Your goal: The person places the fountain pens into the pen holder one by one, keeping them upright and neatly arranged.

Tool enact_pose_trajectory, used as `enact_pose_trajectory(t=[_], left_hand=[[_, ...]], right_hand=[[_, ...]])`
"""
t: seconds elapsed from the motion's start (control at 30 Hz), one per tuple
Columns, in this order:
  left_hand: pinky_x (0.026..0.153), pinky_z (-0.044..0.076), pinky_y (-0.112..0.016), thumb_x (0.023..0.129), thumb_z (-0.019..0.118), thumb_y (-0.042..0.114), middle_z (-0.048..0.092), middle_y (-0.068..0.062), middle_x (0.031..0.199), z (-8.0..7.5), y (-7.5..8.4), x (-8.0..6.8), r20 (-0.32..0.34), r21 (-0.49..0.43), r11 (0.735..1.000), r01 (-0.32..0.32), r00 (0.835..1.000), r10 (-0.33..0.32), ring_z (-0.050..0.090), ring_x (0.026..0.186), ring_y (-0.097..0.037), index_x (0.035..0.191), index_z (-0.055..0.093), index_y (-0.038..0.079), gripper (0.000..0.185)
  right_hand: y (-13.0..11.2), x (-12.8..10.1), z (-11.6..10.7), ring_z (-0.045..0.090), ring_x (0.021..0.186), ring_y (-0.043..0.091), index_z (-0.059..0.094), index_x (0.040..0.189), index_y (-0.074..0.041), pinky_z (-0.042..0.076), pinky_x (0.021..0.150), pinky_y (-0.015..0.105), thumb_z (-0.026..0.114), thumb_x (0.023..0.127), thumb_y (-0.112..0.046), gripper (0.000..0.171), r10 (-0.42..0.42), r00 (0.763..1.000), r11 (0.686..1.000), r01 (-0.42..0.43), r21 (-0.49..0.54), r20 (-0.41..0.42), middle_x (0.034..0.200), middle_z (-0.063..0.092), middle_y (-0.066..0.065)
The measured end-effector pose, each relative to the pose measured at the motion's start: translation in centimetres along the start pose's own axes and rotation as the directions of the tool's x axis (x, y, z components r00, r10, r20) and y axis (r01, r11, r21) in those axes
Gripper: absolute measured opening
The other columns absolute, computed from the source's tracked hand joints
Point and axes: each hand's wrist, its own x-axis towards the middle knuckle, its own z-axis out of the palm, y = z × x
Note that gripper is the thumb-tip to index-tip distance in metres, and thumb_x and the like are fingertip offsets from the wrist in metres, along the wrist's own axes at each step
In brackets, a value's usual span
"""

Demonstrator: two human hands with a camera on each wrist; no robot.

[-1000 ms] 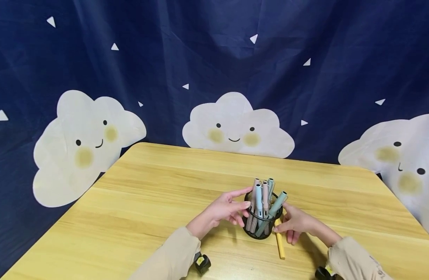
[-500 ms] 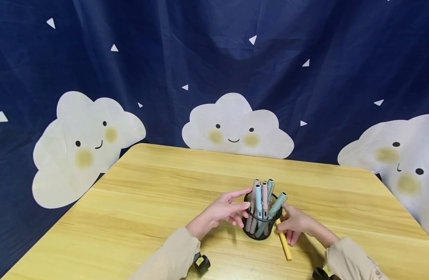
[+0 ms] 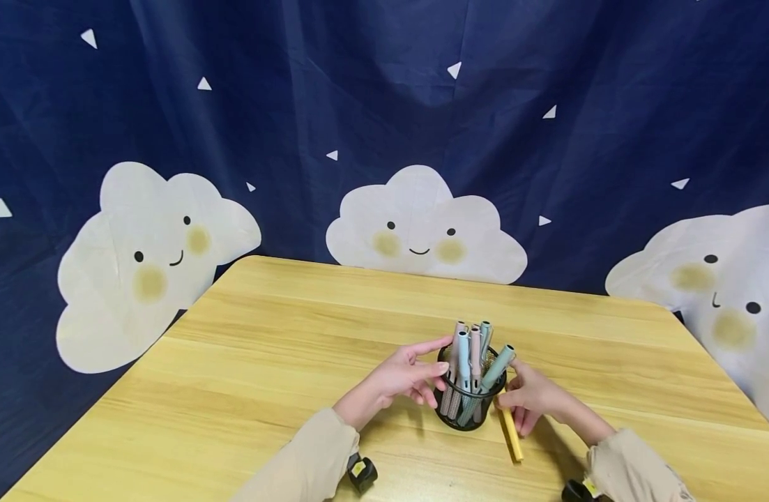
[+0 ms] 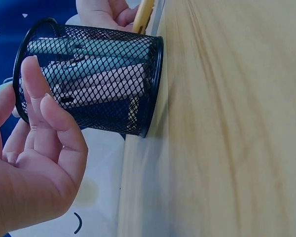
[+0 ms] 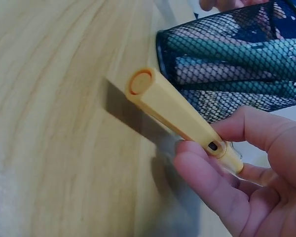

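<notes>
The right hand (image 3: 535, 401) pinched a yellow pen (image 3: 511, 434) near its upper end, thumb on one side and fingertips (image 5: 207, 173) on the other, so its grip was closed on that pen. The pen slanted down beside the cup (image 3: 467, 401), on the cup's right, with its far end low over the counter (image 3: 265, 362); whether that end touched the wood I could not tell. The left hand (image 3: 399, 376) stood at the cup's other side, fingers straight and loosely spread at the mesh wall (image 4: 108, 79), its grip wide and holding nothing; whether they pressed the mesh was not clear.

The cup was a black mesh holder standing upright on the counter, already holding several pens (image 3: 470, 348) in pink, blue and green, all leaning and filling much of the mouth.

Judged from this, doing the step well would mean lifting the yellow pen well above the rim before swinging it across, since the standing pens rose higher than the rim and would catch a low approach. The gap at the near right of the mouth looked the freest. The pen should go nearly upright before release, and the left hand should brace the light cup so that it does not tip or slide.
</notes>
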Motion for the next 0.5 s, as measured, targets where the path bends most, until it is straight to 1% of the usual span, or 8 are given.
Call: enact_pose_trajectory(t=[0.13, 0.3, 0.4, 0.5], left_hand=[[0.041, 0.044, -0.016, 0.087, 0.058, 0.016, 0.063, -0.006, 0.068, 0.0, 0.0, 0.1, 0.001, 0.002, 1.0, -0.004, 1.0, 0.004, 0.057, 0.046, -0.012, 0.134, 0.041, 0.024, 0.051], [0.04, 0.044, -0.016, 0.087, 0.058, 0.016, 0.063, -0.006, 0.068, 0.0, -0.1, 0.0, -0.004, 0.006, 1.0, -0.009, 1.0, 0.009, 0.057, 0.046, -0.013, 0.134, 0.042, 0.024, 0.05], [0.041, 0.045, -0.016, 0.087, 0.059, 0.016, 0.063, -0.006, 0.068, 0.0, -0.1, 0.0, -0.005, 0.004, 1.0, -0.008, 1.0, 0.008, 0.057, 0.046, -0.013, 0.134, 0.042, 0.025, 0.05], [0.041, 0.045, -0.016, 0.087, 0.059, 0.017, 0.063, -0.006, 0.069, 0.0, -0.1, 0.0, -0.005, 0.007, 1.0, -0.008, 1.0, 0.008, 0.057, 0.046, -0.013, 0.133, 0.043, 0.025, 0.05]], right_hand=[[-0.2, -0.1, -0.4, 0.056, 0.043, 0.021, -0.001, 0.136, 0.005, 0.051, 0.041, 0.037, 0.058, 0.072, 0.002, 0.088, -0.018, 0.999, 1.0, 0.018, -0.008, -0.033, 0.077, 0.053, 0.015], [-0.4, -0.3, -0.8, 0.056, 0.043, 0.024, -0.003, 0.138, 0.002, 0.051, 0.042, 0.041, 0.058, 0.073, 0.002, 0.09, -0.05, 0.997, 0.999, 0.051, 0.011, -0.058, 0.088, 0.049, 0.016], [-0.6, -0.5, -1.1, 0.056, 0.044, 0.024, 0.0, 0.14, -0.001, 0.051, 0.042, 0.042, 0.058, 0.074, 0.002, 0.088, -0.077, 0.994, 0.997, 0.079, 0.025, -0.074, 0.085, 0.049, 0.016], [-0.9, -0.7, -1.5, 0.056, 0.045, 0.023, 0.007, 0.139, -0.003, 0.051, 0.042, 0.042, 0.058, 0.075, 0.003, 0.082, -0.093, 0.991, 0.994, 0.097, 0.045, -0.096, 0.082, 0.049, 0.015]])
